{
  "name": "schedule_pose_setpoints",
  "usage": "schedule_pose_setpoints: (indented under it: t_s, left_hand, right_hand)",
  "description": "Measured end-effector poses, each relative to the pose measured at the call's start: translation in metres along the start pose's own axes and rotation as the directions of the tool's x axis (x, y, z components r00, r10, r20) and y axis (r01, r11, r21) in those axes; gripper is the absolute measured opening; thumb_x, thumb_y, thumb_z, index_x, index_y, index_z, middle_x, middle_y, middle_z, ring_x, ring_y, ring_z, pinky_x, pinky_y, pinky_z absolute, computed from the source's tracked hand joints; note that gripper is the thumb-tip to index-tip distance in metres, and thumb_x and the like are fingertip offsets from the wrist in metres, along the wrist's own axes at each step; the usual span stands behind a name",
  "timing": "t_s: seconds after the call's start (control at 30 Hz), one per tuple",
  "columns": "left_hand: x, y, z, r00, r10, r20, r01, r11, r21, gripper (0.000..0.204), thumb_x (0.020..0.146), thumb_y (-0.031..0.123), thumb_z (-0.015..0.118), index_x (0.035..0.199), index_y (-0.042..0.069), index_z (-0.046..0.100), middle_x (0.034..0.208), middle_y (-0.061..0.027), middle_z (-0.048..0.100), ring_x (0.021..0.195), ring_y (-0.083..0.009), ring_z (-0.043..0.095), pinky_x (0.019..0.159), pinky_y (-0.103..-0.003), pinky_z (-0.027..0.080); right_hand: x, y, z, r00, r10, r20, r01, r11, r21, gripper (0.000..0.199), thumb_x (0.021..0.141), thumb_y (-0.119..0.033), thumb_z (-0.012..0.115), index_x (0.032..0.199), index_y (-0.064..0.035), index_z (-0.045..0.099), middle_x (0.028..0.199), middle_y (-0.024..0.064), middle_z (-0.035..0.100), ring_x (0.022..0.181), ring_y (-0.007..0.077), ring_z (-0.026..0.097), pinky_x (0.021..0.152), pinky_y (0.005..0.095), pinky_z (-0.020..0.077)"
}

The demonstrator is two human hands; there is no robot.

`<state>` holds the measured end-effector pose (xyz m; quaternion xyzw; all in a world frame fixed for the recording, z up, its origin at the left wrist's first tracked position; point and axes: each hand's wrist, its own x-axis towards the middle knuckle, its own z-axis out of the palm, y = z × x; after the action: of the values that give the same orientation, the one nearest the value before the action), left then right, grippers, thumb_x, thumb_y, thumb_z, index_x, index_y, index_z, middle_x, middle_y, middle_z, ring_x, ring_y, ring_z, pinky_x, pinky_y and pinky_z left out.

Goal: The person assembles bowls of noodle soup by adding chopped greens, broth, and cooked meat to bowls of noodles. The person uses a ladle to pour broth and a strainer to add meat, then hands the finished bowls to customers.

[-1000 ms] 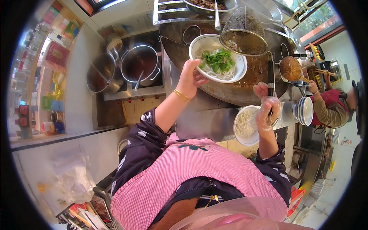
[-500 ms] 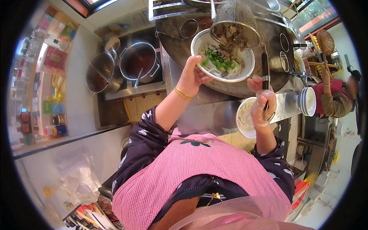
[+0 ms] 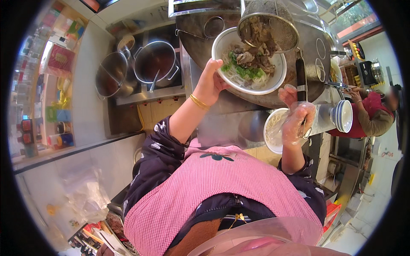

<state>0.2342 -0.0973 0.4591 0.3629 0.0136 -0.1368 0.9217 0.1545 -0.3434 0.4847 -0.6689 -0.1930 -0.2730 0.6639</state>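
Note:
My left hand (image 3: 210, 82) grips the left rim of a white bowl (image 3: 273, 88), thumb over the edge and fingers underneath. In the bowl lie white noodles (image 3: 256, 85), chopped greens (image 3: 245, 72) and pieces of cooked meat (image 3: 256, 62). My right hand (image 3: 300, 120), in a clear plastic glove, is closed around the black handle of a mesh strainer (image 3: 285, 32). The strainer tilts over the bowl's far side, with meat spilling from its mouth. A second bowl of noodles (image 3: 273, 123) stands beside my right hand, partly covered by it.
Two deep steel pots (image 3: 156, 64) stand on the stove at the left. Beyond the bowl is a wide round cooking surface (image 3: 196, 47) with small strainers. Stacked striped bowls (image 3: 343, 114) stand at right. Another person in a red vest (image 3: 376, 113) is at the far right.
More meat has slid from the strainer onto the noodles and greens. The strainer and my right hand have shifted slightly right. The other person's raised arm has come down.

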Motion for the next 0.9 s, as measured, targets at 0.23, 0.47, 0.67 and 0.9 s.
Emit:
schedule_pose_setpoints:
  t_s: [0.23,0.47,0.67,0.9]
  left_hand:
    - [-0.014,0.004,-0.001,0.999,0.035,-0.015,-0.035,0.999,0.002,0.057,0.090,0.037,0.058,0.138,0.010,0.043,0.131,-0.0099,0.058,0.113,-0.0233,0.064,0.092,-0.041,0.056]
    - [-0.025,0.005,-0.008,0.992,0.041,-0.118,-0.038,0.999,0.020,0.058,0.090,0.037,0.057,0.136,0.004,0.048,0.125,-0.0135,0.063,0.111,-0.0262,0.065,0.092,-0.041,0.057]
    - [-0.030,0.010,-0.019,0.997,-0.005,-0.082,0.008,1.000,0.029,0.059,0.089,0.037,0.059,0.139,0.010,0.043,0.129,-0.0095,0.058,0.114,-0.0236,0.063,0.092,-0.042,0.056]
    - [-0.038,-0.007,-0.042,0.991,0.022,-0.131,-0.025,0.999,-0.025,0.064,0.088,0.037,0.057,0.141,0.003,0.044,0.132,-0.0149,0.058,0.119,-0.0293,0.059,0.100,-0.045,0.050]
  right_hand:
    - [0.016,-0.018,0.002,0.982,0.158,-0.107,-0.142,0.979,0.148,0.047,0.098,-0.054,0.054,0.100,-0.0079,0.041,0.109,0.0318,0.062,0.096,0.0384,0.069,0.087,0.0472,0.0563]
    - [0.009,-0.024,-0.006,0.974,0.190,-0.125,-0.170,0.973,0.159,0.045,0.098,-0.055,0.053,0.101,-0.0116,0.041,0.100,0.0289,0.066,0.084,0.0382,0.071,0.081,0.0451,0.0582]
    - [0.004,-0.025,0.003,0.954,0.276,-0.117,-0.253,0.951,0.177,0.042,0.098,-0.054,0.052,0.105,-0.0138,0.044,0.098,0.0281,0.066,0.078,0.0355,0.072,0.072,0.0409,0.0597]
    - [0.010,-0.033,-0.008,0.888,0.401,-0.224,-0.359,0.910,0.207,0.032,0.103,-0.040,0.045,0.104,-0.0085,0.046,0.090,0.0241,0.067,0.068,0.0307,0.069,0.064,0.0360,0.0569]
